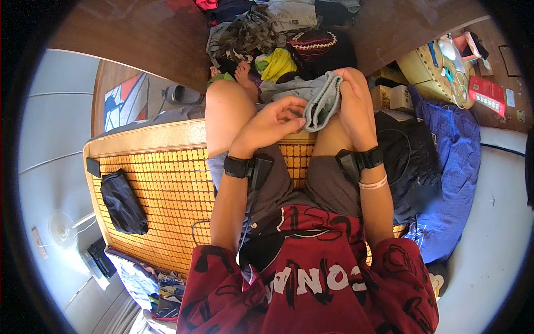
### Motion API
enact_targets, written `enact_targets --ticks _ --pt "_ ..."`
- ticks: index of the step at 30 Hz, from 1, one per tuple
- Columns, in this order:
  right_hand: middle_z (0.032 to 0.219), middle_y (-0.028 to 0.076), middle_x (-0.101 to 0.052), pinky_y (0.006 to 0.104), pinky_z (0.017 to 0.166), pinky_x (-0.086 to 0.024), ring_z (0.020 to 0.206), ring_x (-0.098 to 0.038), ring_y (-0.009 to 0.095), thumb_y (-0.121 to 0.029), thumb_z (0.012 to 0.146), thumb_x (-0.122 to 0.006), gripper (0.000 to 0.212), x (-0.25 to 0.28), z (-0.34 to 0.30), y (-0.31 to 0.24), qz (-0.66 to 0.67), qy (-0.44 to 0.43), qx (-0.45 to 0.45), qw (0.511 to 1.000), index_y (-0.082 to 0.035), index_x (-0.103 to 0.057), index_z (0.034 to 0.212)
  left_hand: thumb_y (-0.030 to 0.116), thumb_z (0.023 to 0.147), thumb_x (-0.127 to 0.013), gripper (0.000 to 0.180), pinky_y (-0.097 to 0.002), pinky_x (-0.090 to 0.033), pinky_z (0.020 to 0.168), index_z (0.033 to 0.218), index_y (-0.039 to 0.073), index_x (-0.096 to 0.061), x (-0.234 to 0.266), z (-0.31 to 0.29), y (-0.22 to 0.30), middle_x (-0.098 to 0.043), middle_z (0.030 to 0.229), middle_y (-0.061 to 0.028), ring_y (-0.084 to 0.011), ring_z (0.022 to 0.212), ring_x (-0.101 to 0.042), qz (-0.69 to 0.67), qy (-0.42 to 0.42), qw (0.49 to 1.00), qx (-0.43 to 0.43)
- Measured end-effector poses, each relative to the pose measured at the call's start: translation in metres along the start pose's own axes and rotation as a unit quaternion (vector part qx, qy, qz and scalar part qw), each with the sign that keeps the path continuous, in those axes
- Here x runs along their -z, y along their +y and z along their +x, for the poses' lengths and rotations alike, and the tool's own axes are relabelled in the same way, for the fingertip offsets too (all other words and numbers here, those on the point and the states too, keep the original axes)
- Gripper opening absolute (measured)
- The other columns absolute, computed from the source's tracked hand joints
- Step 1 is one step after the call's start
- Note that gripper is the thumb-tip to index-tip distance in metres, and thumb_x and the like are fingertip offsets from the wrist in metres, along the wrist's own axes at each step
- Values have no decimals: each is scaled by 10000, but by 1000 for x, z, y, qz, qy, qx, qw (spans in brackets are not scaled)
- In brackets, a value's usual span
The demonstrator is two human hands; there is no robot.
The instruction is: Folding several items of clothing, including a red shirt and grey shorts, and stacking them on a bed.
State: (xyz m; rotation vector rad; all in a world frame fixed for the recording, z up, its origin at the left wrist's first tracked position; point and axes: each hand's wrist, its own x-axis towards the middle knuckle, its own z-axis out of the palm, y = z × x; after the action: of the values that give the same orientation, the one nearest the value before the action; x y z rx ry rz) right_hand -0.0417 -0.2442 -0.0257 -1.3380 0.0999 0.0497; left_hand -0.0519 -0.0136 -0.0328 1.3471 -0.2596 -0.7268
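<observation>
I sit on a bed edge with a grey-blue garment (321,100) folded over between my knees. My right hand (354,106) grips its right side from above, fingers curled around the fold. My left hand (273,121) pinches its left edge, thumb and fingers closed on the cloth. Both wrists wear black bands with small devices.
A heap of mixed clothes (272,28) lies on the brown floor ahead of my feet. A folded black garment (122,203) rests on the bamboo mat (167,183) to my left. A black bag (409,156) and blue cloth (453,167) lie right; a cluttered yellow box (423,64) stands beyond.
</observation>
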Motion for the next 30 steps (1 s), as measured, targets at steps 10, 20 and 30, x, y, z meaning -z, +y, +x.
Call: enact_targets --ticks 10,20,30 --pt "982 -25 -615 217 823 -469 895 -552 53 -73 1072 -407 236 1 2 7 -5 -6 11 1000 -41 -632 1134 13 947 -663 361 -264 -540 820 1306 1 -625 -3 7 -8 -671 1079 -10 -90 944 -639 11 9 1000 -10" --pt "976 -25 -611 219 805 -467 887 -544 52 -72 1075 -406 227 3 6 12 -8 -3 17 1000 -35 -627 1109 59 1023 -578 260 -232 -538 655 1282 41 -599 -1 0 11 -651 1068 -34 -111 794 -662 -73 99 990 64" --pt "953 -31 -588 227 809 -448 883 -516 54 -77 1069 -409 228 -2 8 14 -46 17 35 998 -33 -632 1091 -57 1036 -483 180 -373 -679 850 1188 14 -548 6 -8 7 -614 1098 -91 -356 1017 -782 -155 92 982 -49"
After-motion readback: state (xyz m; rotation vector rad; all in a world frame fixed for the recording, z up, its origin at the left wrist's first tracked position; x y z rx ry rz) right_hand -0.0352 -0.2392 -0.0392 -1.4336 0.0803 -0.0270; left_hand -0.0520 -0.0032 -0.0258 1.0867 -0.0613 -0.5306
